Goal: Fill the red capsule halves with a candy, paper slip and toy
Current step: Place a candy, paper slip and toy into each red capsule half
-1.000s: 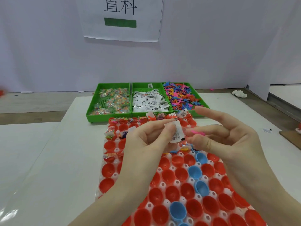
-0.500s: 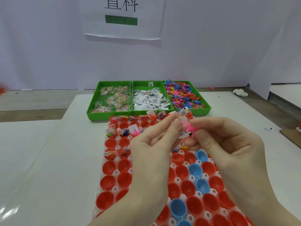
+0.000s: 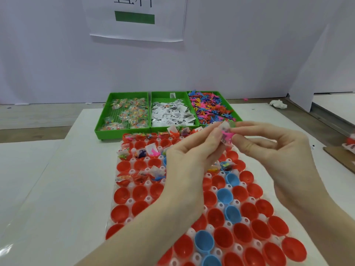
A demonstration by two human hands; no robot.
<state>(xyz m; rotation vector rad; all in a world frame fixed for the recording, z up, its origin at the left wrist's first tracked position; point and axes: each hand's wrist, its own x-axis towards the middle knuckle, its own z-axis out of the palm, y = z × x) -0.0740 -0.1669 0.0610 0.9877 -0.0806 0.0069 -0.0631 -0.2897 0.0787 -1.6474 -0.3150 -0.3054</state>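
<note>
Pink toy [image 3: 227, 135] pinched between left hand [image 3: 189, 162] and right hand [image 3: 272, 150] fingertips, above red capsule halves [image 3: 140, 192].

Three trays stand side by side at the back of the table [image 3: 67, 189]: candies [image 3: 128, 116] left, paper slips [image 3: 172, 116] middle, toys [image 3: 211, 110] right. The capsule holder [image 3: 132, 219] lies just before them, both hands above it.

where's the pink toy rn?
Head view, right of centre: the pink toy is pinched between the left hand and right hand, above the capsule tray, near the green bins.
</note>
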